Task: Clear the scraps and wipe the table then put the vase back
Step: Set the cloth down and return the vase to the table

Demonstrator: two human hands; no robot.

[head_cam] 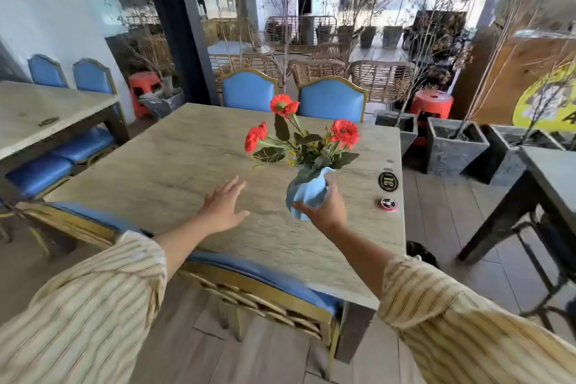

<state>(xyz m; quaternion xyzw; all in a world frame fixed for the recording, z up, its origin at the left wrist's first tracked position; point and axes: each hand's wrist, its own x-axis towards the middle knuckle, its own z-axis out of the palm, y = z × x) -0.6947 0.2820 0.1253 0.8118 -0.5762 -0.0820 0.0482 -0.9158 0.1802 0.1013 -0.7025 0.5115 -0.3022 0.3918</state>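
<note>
The fingers of the right hand (327,210) curl round the lower body of the light blue vase (307,193), thumb on its left side, gripping it just right of the frame's centre; whether its base touches the table (174,171) or sits slightly above it cannot be told. The vase holds four red flowers (344,132) on green leafy stems, with a few small yellow sprigs among them. The left hand (224,207) lies left of the vase, apart from it, palm down over the tabletop with straight, spread fingers holding nothing. Both arms come out of striped cream sleeves at the lower corners of the frame. On the table's right edge lie two small round discs, a black one (388,181) and, nearer, a red and black one (388,204). Two blue chairs (249,90) stand at the far side of the table, and another is tucked in at the near edge. At the right of the frame three grey square planters (453,150) stand on the floor, each holding bare branches. Two red stools (431,104) stand further back.
</note>
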